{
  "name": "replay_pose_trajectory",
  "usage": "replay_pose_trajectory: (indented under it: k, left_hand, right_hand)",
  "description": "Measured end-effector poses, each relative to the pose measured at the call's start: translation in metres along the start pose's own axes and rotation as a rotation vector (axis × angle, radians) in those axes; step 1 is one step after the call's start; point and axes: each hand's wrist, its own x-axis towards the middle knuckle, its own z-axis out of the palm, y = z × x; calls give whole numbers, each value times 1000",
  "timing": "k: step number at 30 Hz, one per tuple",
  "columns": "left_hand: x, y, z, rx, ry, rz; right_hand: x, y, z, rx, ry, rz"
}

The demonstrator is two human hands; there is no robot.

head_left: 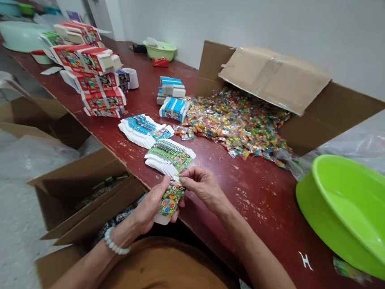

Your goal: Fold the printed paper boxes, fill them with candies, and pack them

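Both my hands hold one flat green printed carton blank [171,200] over the near edge of the dark red table [258,199]. My left hand [149,208], with a white bead bracelet at the wrist, grips its lower part from the left. My right hand [202,188] pinches its top edge between thumb and fingers. Just beyond lie a fanned stack of green flat cartons [169,156] and a fanned stack of blue ones [143,129].
An open cardboard box [275,80] lies on its side, spilling a heap of small colourful wrapped candies [238,121]. A lime green basin [355,212] sits at right. Assembled blue boxes [173,98] and stacked red boxes [91,72] stand farther back. Open cardboard boxes [83,193] sit on the floor at left.
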Motion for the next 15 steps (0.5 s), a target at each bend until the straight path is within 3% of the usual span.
replay_pose_trajectory:
  k: [3, 7, 10, 13, 15]
  left_hand:
    - [0, 3, -1, 44, -4, 25]
    - [1, 7, 2, 31, 5, 4]
    - [4, 6, 8, -22, 28, 25]
    - [2, 3, 11, -96, 42, 66]
    - [-5, -1, 11, -179, 47, 43]
  right_hand:
    - [-2, -3, -2, -85, 6, -82]
    - [-12, -6, -6, -234, -147, -219]
    - [-11, -8, -14, -368, -188, -331]
    - [17, -12, -26, -489, -247, -353]
    - [53, -15, -32, -662, -179, -384]
